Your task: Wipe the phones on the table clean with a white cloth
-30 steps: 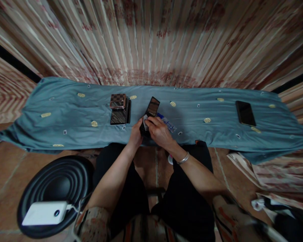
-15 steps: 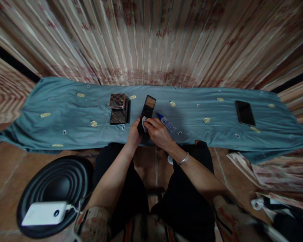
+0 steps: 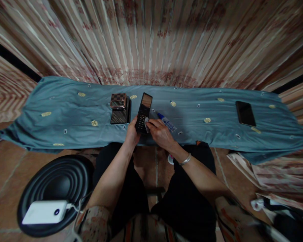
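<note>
An unfolded black flip phone point(image 3: 141, 118) is held by my left hand point(image 3: 132, 133), whose fingers close round its lower left edge. Its screen is at the far end and its keypad faces up. My right hand point(image 3: 161, 132) pinches a small white cloth or wipe point(image 3: 146, 125) against the right side of the keypad. Just right of the phone lies a clear bottle with a blue top point(image 3: 167, 121). To the left, a brown checkered folding phone point(image 3: 118, 100) rests on dark phones point(image 3: 119, 116).
A blue-green cloth point(image 3: 70, 111) covers the long low table. A black phone point(image 3: 245, 113) lies at its right. On the floor at lower left, a white power bank point(image 3: 44, 212) with a cable sits on a round black stool point(image 3: 55, 178). Pleated curtains point(image 3: 151, 43) hang behind.
My right hand has drawn the white wipe slightly right, uncovering the keypad. The flip phone has tilted to face me more, its screen end shifting left.
</note>
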Demonstrator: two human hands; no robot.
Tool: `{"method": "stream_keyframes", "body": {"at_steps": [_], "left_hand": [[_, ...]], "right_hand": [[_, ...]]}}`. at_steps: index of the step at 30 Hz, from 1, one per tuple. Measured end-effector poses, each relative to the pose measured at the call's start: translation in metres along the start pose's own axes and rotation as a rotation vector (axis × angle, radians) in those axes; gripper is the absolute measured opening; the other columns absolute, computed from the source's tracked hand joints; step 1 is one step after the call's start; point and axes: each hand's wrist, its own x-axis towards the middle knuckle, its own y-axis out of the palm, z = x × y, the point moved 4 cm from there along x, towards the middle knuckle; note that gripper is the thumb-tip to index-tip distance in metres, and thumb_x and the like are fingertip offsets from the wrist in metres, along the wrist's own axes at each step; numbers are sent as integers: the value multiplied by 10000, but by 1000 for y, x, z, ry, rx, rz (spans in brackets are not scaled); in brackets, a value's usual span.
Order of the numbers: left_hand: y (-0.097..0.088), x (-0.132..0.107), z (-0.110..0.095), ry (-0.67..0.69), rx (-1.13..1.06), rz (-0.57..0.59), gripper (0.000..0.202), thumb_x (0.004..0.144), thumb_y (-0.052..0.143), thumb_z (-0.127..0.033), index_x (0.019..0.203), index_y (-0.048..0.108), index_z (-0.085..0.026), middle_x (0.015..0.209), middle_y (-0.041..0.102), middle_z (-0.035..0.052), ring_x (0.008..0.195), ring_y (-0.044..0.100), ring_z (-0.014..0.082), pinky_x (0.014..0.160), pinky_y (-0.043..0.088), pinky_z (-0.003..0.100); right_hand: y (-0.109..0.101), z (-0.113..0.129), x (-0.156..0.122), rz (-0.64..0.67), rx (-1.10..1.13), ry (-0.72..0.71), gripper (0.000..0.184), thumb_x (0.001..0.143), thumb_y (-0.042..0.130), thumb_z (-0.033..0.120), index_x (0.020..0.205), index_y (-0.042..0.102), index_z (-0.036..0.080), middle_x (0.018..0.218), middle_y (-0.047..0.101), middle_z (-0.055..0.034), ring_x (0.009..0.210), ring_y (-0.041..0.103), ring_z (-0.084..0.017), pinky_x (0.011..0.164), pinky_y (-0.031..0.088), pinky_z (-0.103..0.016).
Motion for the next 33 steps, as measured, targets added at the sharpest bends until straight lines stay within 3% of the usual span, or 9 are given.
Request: {"method": "stream_keyframes", "body": {"at_steps": [7,15,27,33], "left_hand": [[-1,1,-2,2,31,-9,119,832,664,-252,777,691,-150,687,670,-13,607,596,94,621,474,204],[4,-1,-6,30,42,15,165,869,652,-281,768,680,-154,665,657,-9,578,592,98,593,482,210],[2,-2,-4,0,59,-20,139,834,663,-287,792,691,-157,713,674,-7,651,610,110,676,480,223],[4,-5,0,2,76,30,129,830,673,-280,800,697,-157,745,680,-4,688,617,115,728,481,240]], "right_hand": [[0,-3,-2,28,45,25,413,968,418,62,1276,683,138,1234,674,-163,1107,593,-267,1018,516,-455],[-2,-9,-4,19,38,47,368,969,448,78,1235,698,123,1237,676,-166,1112,596,-261,1026,501,-422],[1,-6,0,31,43,66,380,964,458,70,1258,693,119,1251,677,-175,1138,596,-271,1048,499,-450],[1,-12,1,10,26,85,400,970,438,74,1277,686,140,1254,676,-168,1141,603,-271,1055,493,-466]]}}
